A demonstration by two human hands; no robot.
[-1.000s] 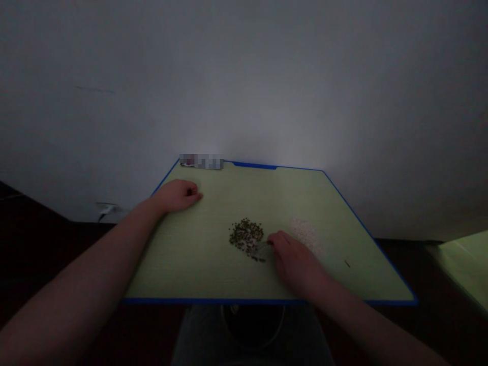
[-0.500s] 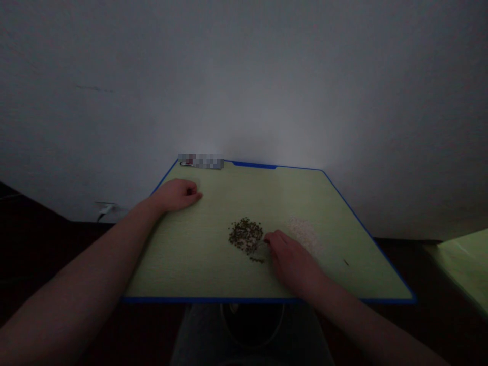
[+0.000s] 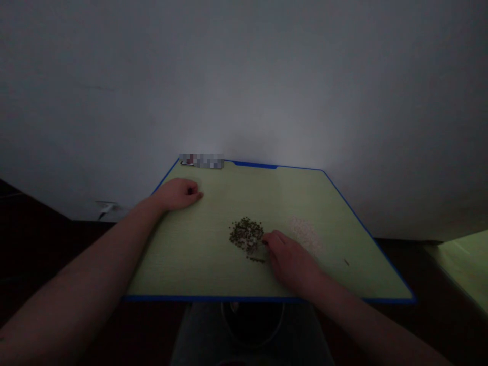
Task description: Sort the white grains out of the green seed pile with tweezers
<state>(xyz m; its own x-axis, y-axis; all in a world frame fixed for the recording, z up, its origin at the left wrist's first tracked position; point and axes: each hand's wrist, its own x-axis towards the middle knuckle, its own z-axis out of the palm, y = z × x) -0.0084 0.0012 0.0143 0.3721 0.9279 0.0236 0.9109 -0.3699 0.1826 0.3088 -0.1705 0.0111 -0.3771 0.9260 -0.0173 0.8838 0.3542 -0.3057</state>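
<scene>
The left hand [image 3: 177, 194] lies on the far left part of the table [image 3: 198, 254], curled into a loose fist w/ fingers tucked under. It holds nothing I can see. It is well apart from the rest.

Next, near the middle, is a pile of small green beans [image 3: 246, 235]. They are tiny, round and dark, packed close in a patch, w/ a few strays at the near edge.

The right hand [image 3: 292, 259] rests palm down just right of the beans. Its fingertips [image 3: 267, 239] are pressed together and touch the right edge of the pile. If they pinch a bean or a white grain, it is too small and too dim to tell.

Right of that hand is a pale patch of white grains [image 3: 305, 235], maybe rice, spread thin and flat. A lone dark speck [image 3: 346, 262] lies further right.

To do this step well, I think: pick w/ thumb and 1st finger only, one bit at a time. Move slow, since round beans roll. Keep the two piles apart, so nothing gets mixed again.

The table top is smooth, flat and light green, w/ a thin blue rim. The wall [image 3: 244, 76] behind is plain grey. The room is dark.
</scene>
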